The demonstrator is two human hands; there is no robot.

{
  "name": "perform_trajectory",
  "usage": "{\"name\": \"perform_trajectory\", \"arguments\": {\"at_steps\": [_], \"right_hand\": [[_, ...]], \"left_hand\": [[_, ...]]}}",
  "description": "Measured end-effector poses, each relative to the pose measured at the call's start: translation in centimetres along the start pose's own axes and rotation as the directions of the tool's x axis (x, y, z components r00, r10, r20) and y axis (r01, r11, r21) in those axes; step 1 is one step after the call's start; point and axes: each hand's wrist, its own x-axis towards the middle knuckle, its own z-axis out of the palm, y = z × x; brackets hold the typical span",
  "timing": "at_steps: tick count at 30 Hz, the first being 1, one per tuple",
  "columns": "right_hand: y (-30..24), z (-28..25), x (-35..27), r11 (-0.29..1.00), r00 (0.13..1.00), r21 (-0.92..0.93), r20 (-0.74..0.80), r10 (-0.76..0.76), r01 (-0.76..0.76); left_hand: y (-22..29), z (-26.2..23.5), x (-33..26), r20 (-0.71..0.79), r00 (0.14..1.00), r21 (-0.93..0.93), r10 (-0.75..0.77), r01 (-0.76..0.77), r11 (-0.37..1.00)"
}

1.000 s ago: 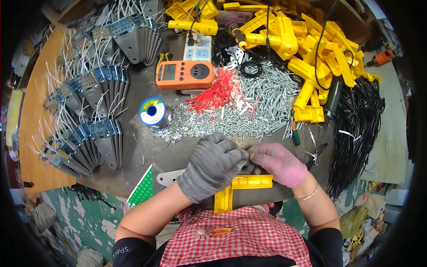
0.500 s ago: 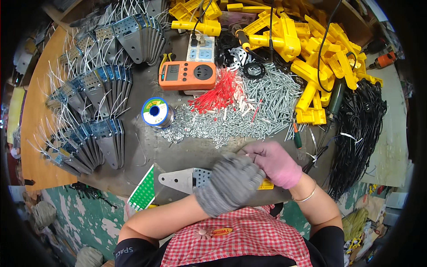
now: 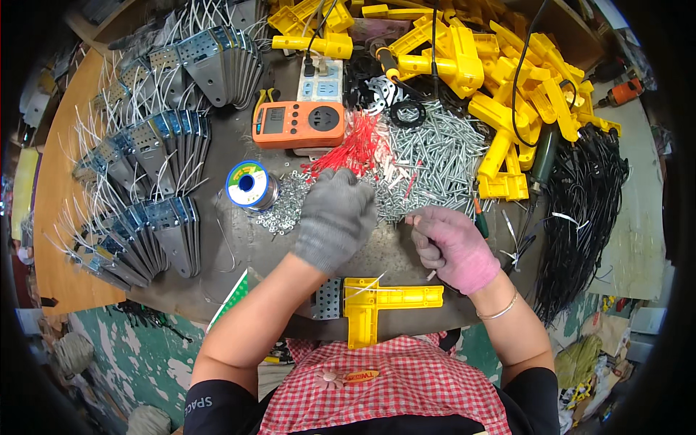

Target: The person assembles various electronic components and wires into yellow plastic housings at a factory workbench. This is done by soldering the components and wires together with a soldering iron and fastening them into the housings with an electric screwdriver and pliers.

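My left hand (image 3: 337, 217), in a grey glove, is over the near edge of the parts pile, its curled fingertips at the red sleeved pieces (image 3: 348, 154). What its fingers hold is hidden. To the right, my right hand (image 3: 457, 250) in a pink glove is closed above the bench, thumb and forefinger pinched; a small pale tip shows below the curled fingers, too small to name. Between my forearms lies a yellow plastic T-shaped handle shell (image 3: 402, 297), joined at its left to a perforated metal plate (image 3: 328, 301). White wires (image 3: 366, 286) lie across the shell.
Screws (image 3: 438, 159) and small nuts (image 3: 279, 217) cover mid-bench beside a solder spool (image 3: 250, 185). An orange meter (image 3: 299, 125) stands behind. Metal plates with wires (image 3: 174, 228) line the left; yellow shells (image 3: 500, 80) and black cables (image 3: 580, 217) fill the right.
My hands have parted from over the handle shell. The left moved forward and left to the red pieces; the right rose slightly and stays closed. The yellow shell is now uncovered.
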Motion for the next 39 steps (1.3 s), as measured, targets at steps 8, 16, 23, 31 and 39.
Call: {"name": "perform_trajectory", "arguments": {"at_steps": [8,16,23,31,39], "right_hand": [[0.0,3.7,-0.7,0.898,0.993,-0.425,0.014,-0.117,0.112],[-0.1,2.6,-0.9,0.959,0.999,-0.283,0.033,0.025,-0.015],[0.6,2.7,-1.3,0.921,0.982,-0.360,-0.059,-0.181,0.148],[1.0,2.5,-1.3,0.846,0.976,-0.492,0.042,-0.212,0.205],[-1.6,3.4,-2.1,0.846,0.992,-0.532,0.119,0.032,0.037]], "left_hand": [[2.4,-1.5,-5.1,0.079,0.994,-0.563,-0.078,0.109,0.819],[3.3,-2.0,-6.0,-0.024,1.000,-0.225,0.013,-0.018,0.974],[2.8,-2.3,-6.1,-0.045,0.999,-0.277,-0.017,0.003,0.961],[2.7,-2.6,-6.1,-0.064,0.995,-0.313,0.082,-0.098,0.945],[2.0,-1.6,-7.0,-0.006,0.986,-0.391,0.166,-0.155,0.907]]}}
